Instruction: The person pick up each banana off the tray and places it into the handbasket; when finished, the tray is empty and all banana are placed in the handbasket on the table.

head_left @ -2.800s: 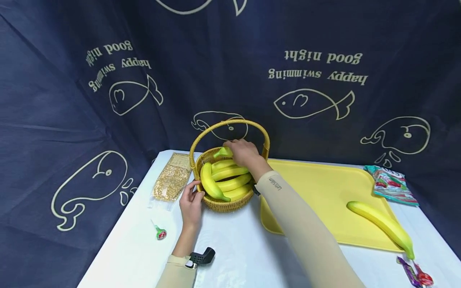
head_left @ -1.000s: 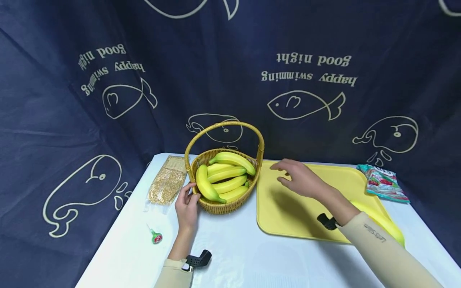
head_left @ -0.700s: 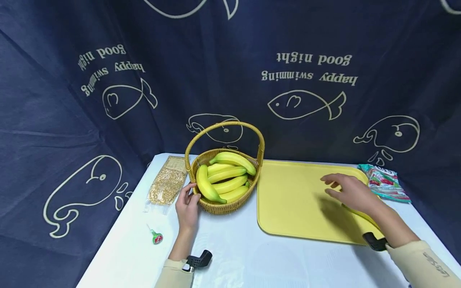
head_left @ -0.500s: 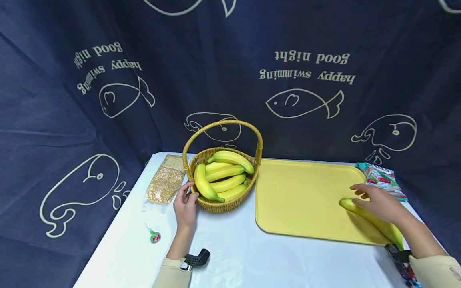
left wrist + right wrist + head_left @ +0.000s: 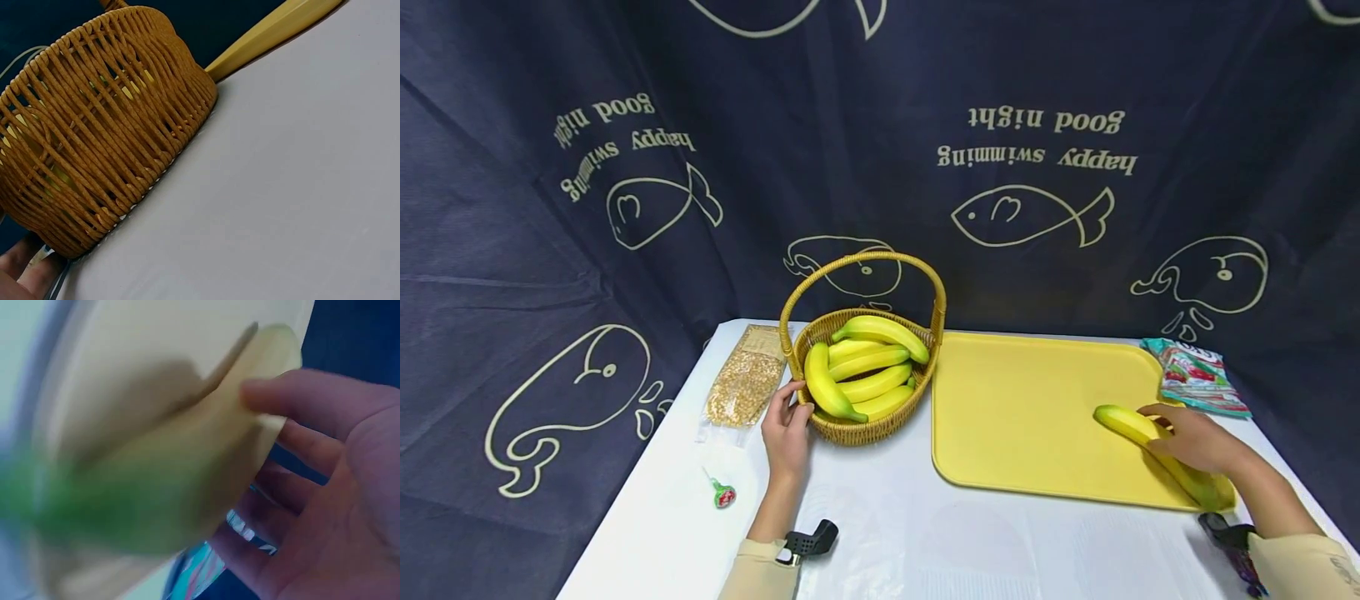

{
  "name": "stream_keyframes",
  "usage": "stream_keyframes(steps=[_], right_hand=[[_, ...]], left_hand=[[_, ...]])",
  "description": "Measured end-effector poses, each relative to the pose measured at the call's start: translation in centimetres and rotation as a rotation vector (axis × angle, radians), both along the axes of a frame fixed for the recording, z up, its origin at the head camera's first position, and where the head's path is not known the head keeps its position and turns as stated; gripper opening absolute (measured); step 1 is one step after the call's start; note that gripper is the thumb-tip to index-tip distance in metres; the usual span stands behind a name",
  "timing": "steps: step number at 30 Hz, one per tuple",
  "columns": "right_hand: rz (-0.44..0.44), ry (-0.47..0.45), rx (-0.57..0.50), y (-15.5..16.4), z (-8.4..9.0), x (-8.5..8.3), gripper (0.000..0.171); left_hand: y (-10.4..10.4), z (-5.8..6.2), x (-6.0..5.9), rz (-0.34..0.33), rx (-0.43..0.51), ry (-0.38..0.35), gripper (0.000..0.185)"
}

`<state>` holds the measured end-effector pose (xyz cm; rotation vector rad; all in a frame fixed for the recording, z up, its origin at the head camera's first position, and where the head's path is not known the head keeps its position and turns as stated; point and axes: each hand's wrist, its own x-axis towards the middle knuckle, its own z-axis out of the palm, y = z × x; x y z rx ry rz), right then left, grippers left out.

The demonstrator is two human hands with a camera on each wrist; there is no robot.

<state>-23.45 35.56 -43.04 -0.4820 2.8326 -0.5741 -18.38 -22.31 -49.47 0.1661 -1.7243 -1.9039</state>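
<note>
My right hand (image 5: 1195,437) holds a yellow banana (image 5: 1123,421) over the right part of the yellow tray (image 5: 1015,408). In the right wrist view my thumb (image 5: 269,394) presses on the banana (image 5: 219,431), whose near green end is blurred. My left hand (image 5: 786,433) rests against the left front of a wicker basket (image 5: 868,432), fingertips touching its outer wall. Several bananas (image 5: 880,358) lie in this basket. The left wrist view shows the woven wall (image 5: 119,119) close up, with my fingers (image 5: 40,275) at its lower left edge.
A bag of dry kernels (image 5: 741,387) lies left of the basket, with a green lollipop (image 5: 722,493) in front. A teal candy packet (image 5: 1202,375) overlaps the tray's right back corner. Wrapped sweets are partly hidden by my right wrist. A dark curtain (image 5: 880,167) hangs behind the white table.
After leaving a banana in the basket, my right hand has moved right to the tray and taken hold of the banana there, which has shifted slightly left and back. My left hand stays at the basket.
</note>
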Motion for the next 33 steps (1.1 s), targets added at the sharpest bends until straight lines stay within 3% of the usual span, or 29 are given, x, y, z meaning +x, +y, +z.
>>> stream_keyframes(steps=[12, 17, 24, 27, 31, 33], right_hand=[[0.025, 0.029, -0.161, -7.8, 2.7, -1.7, 0.063], [0.084, 0.051, -0.192, -11.8, 3.9, -2.0, 0.064], [0.167, 0.143, -0.317, -17.8, 5.5, -2.3, 0.061], [0.18, 0.173, -0.346, -20.5, 6.2, -2.4, 0.062], [0.17, 0.181, -0.332, -23.7, 7.3, -2.7, 0.063], [0.174, 0.195, -0.312, -25.2, 7.8, -3.1, 0.064]], left_hand=[[0.3, -0.4, -0.3, 0.033, -0.035, 0.038, 0.037], [0.2, -0.4, -0.2, 0.033, -0.039, 0.041, 0.038], [0.3, -0.3, -0.2, 0.013, -0.031, 0.025, 0.037], [0.3, 0.0, -0.1, -0.005, -0.02, 0.019, 0.037], [0.4, 1.4, 0.7, -0.012, -0.026, 0.002, 0.038], [0.3, 1.4, 0.7, -0.016, -0.016, 0.01, 0.038]])
